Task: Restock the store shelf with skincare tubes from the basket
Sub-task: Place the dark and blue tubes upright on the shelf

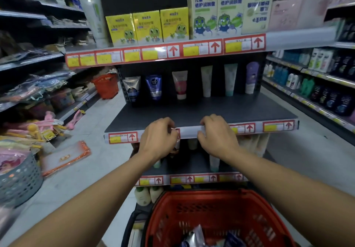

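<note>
A dark shelf (pixel 201 112) at chest height carries several skincare tubes standing cap-down along its back, among them a blue tube (pixel 153 87), a pink tube (pixel 180 84) and a purple tube (pixel 251 77). Both hands rest at the shelf's front edge on the clear price-label strip (pixel 189 132). My left hand (pixel 158 138) pinches the strip with curled fingers. My right hand (pixel 218 136) grips the strip a little to the right. A red basket (pixel 217 218) stands below me, with a few tubes (pixel 197 237) visible at its bottom.
Yellow and green boxes (pixel 148 26) fill the shelf above. Lower shelves hold more tubes and bottles (pixel 142 195). A grey basket (pixel 19 181) and loose packets lie on the floor at left. Another red basket (pixel 105 85) stands down the left aisle. Bottle shelves line the right.
</note>
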The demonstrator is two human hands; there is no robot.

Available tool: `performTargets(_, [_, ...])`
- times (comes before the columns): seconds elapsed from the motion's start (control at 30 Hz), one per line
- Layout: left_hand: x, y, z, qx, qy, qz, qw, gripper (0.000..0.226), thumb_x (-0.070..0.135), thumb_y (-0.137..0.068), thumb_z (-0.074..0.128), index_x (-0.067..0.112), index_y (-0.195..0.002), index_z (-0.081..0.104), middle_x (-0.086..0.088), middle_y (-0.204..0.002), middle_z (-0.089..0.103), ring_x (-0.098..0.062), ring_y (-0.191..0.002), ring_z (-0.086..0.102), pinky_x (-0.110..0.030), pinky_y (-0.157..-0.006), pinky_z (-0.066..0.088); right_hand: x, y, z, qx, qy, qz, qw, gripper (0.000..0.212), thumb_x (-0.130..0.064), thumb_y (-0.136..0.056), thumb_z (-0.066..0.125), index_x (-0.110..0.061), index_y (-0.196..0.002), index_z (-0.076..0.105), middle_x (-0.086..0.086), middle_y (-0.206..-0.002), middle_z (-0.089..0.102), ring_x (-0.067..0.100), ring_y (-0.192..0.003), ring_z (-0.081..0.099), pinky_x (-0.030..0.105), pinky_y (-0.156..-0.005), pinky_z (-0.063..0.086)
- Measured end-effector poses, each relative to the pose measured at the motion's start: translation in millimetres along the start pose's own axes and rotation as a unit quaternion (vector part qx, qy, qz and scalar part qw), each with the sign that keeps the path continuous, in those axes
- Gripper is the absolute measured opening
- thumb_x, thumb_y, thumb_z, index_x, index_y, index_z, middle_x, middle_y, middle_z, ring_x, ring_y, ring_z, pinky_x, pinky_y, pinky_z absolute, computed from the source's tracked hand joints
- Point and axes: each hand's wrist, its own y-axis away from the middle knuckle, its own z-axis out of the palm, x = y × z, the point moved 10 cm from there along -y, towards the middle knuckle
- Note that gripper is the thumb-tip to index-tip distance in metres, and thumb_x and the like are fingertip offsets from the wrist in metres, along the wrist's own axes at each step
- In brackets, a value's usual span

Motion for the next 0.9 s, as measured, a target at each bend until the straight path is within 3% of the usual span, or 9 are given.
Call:
performTargets(0.1, [9, 21, 33, -0.047, 0.011, 0.003, 0.999, 0.010, 0.032, -0.086, 0.059, 0.029, -0.090, 0.068, 0.012, -0.082, 0.067, -0.016, -0.084, 0.065, -0.032, -0.065, 0.047, 11, 26, 13, -0.002, 0.048, -0.024, 0.999, 0.026, -0.029, -0.082, 0.063, -0.011, -0.101, 0.064, 0.008, -0.097, 0.060, 0.029, -0.095, 0.055, 0.040, -0.082, 0.049])
performTargets(0.27, [2, 56, 89, -0.117, 0.022, -0.012, 0.993, 0.015, 0.031, -0.089, 0.061, 0.027, -0.101, 0.070, 0.008, -0.093, 0.070, -0.017, -0.089, 0.064, -0.031, -0.067, 0.043, 33, 69, 50, -0.039, 0.084, -0.046, 0.995, 0.025, -0.029, -0.082, 0.065, -0.011, -0.100, 0.064, 0.009, -0.095, 0.059, 0.030, -0.089, 0.055, 0.043, -0.074, 0.049])
performTargets(0.37, [-12, 75, 125, -0.157, 0.034, -0.033, 0.987, 0.012, 0.032, -0.087, 0.059, 0.029, -0.093, 0.069, 0.008, -0.092, 0.071, -0.021, -0.089, 0.066, -0.035, -0.071, 0.053, 50, 94, 79, -0.070, 0.090, -0.054, 0.992, 0.024, -0.024, -0.086, 0.060, -0.009, -0.103, 0.064, 0.009, -0.095, 0.058, 0.030, -0.088, 0.053, 0.042, -0.071, 0.048])
performTargets(0.5, [-35, 102, 172, -0.203, 0.023, -0.076, 0.976, 0.010, 0.030, -0.088, 0.060, 0.028, -0.093, 0.069, 0.008, -0.091, 0.071, -0.021, -0.090, 0.066, -0.033, -0.070, 0.050, 71, 127, 122, -0.123, 0.104, -0.064, 0.985, 0.019, -0.022, -0.083, 0.062, -0.008, -0.095, 0.062, 0.012, -0.091, 0.056, 0.032, -0.084, 0.051, 0.043, -0.070, 0.044])
performTargets(0.7, [-72, 145, 250, -0.308, 0.009, -0.127, 0.943, 0.007, 0.027, -0.092, 0.061, 0.027, -0.095, 0.067, 0.007, -0.087, 0.069, -0.017, -0.078, 0.065, -0.030, -0.065, 0.050, 108, 186, 196, -0.267, 0.106, -0.006, 0.958, 0.020, -0.025, -0.082, 0.064, -0.011, -0.097, 0.065, 0.010, -0.095, 0.063, 0.029, -0.088, 0.057, 0.041, -0.075, 0.051])
performTargets(0.8, [-97, 174, 289, -0.353, 0.028, -0.178, 0.918, 0.009, 0.023, -0.091, 0.061, 0.027, -0.093, 0.068, 0.006, -0.091, 0.072, -0.015, -0.083, 0.067, -0.030, -0.073, 0.055, 130, 225, 229, -0.333, 0.098, 0.038, 0.937, 0.019, -0.026, -0.081, 0.065, -0.015, -0.098, 0.065, 0.007, -0.096, 0.064, 0.027, -0.089, 0.059, 0.040, -0.075, 0.051])
performTargets(0.9, [-128, 203, 321, -0.381, 0.045, -0.244, 0.891, 0.011, 0.023, -0.086, 0.059, 0.029, -0.080, 0.066, 0.004, -0.092, 0.075, -0.019, -0.087, 0.070, -0.031, -0.078, 0.056, 153, 267, 255, -0.380, 0.087, 0.110, 0.914, 0.019, -0.023, -0.080, 0.066, -0.015, -0.098, 0.064, 0.007, -0.097, 0.064, 0.028, -0.091, 0.061, 0.038, -0.074, 0.050])
